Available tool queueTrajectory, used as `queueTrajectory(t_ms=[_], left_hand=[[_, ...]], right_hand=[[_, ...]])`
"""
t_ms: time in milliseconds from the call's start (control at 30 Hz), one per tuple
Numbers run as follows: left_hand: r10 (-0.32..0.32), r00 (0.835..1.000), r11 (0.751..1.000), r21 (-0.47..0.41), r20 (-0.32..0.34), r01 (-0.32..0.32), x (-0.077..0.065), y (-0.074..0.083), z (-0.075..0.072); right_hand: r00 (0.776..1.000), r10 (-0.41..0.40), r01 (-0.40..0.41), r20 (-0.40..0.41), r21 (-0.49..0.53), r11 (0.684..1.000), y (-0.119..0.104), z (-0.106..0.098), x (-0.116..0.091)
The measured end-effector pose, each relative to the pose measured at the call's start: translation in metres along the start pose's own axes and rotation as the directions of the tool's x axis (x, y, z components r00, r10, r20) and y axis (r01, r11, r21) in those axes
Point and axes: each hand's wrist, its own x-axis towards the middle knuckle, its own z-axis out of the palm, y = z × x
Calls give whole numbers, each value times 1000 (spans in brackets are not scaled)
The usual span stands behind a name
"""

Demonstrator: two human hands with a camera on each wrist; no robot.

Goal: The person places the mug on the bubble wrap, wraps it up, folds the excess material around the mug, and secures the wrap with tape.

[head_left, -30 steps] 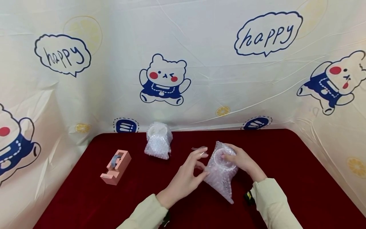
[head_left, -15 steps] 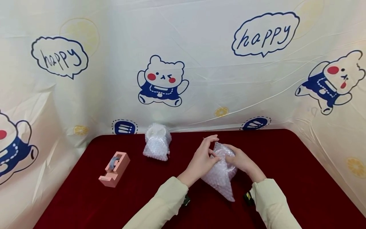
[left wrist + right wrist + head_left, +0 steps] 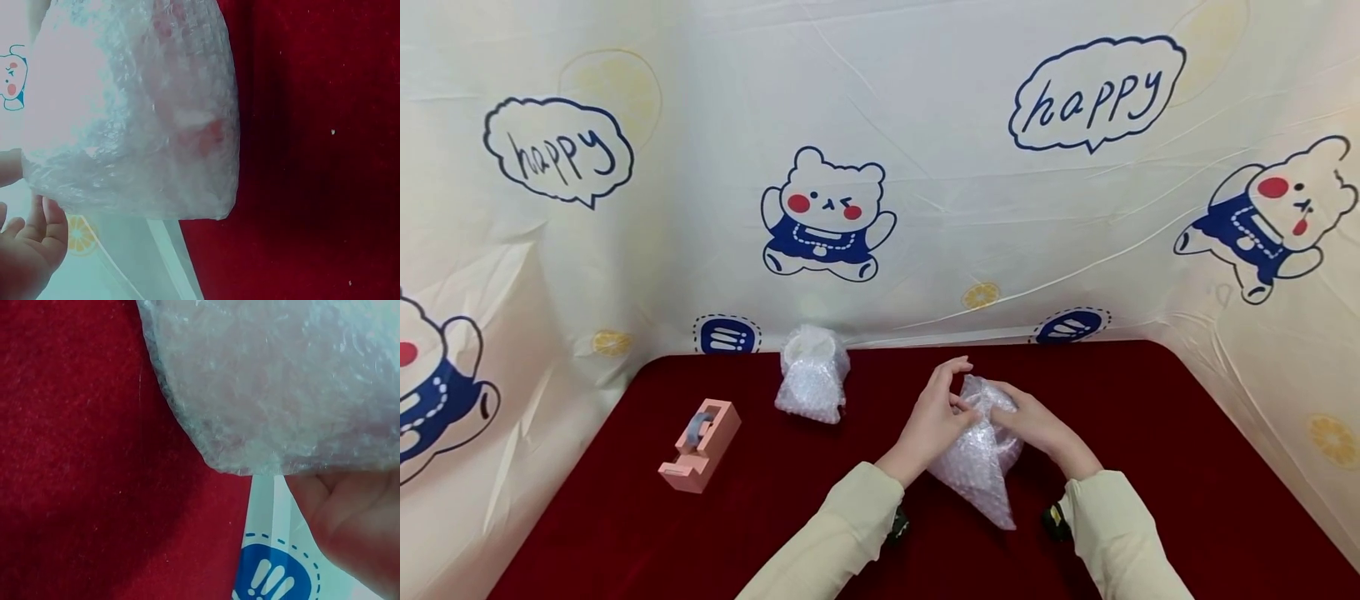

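Note:
A bubble wrap parcel [image 3: 973, 467] is held up off the red cloth between both hands, its lower corner pointing toward the person. My left hand [image 3: 934, 421] pinches its upper left side, thumb on the near face. From the other side my right hand [image 3: 1037, 423] grips it, thumb on the front. Cloudy bubble wrap [image 3: 181, 125] fills much of the left wrist view, with the fingers of the left hand [image 3: 34, 253] at its edge. In the right wrist view the right hand [image 3: 356, 519] lies against the wrap's underside [image 3: 262, 412]; its fingertips are hidden.
Another bubble-wrapped parcel [image 3: 812, 383] stands at the back of the table, left of centre. A pink tape dispenser [image 3: 703, 446] with a blue-grey roll [image 3: 700, 427] sits at the left. Red cloth [image 3: 1150, 467] covers the table, and a printed white curtain [image 3: 940, 108] surrounds it.
My left hand has moved right and up onto the parcel, and a bubble wrap flap now covers the round outline seen earlier. The right hand stays at its place on the parcel.

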Motion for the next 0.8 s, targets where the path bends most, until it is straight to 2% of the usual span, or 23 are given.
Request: queueTrajectory(t_ms=[100,300,467,667,800], left_hand=[[-8,1000,1000,-4,-12,8,0,-1,3],[-19,998,999,-38,-54,17,-2,-2,7],[-3,997,998,-63,-83,-2,-3,-4,9],[5,996,1000,-29,-86,-7,-2,-7,7],[-9,996,1000,21,-94,11,-2,-6,5]], right_hand=[[999,19,-19,27,0,1000,1,-3,-1],[995,6,-18,95,122,992,2,-10,-2],[998,-29,20,57,160,987,2,-9,-7],[998,-43,45,-43,65,997,-3,-5,-13],[998,-54,54,-12,4,999,-6,-4,-15]])
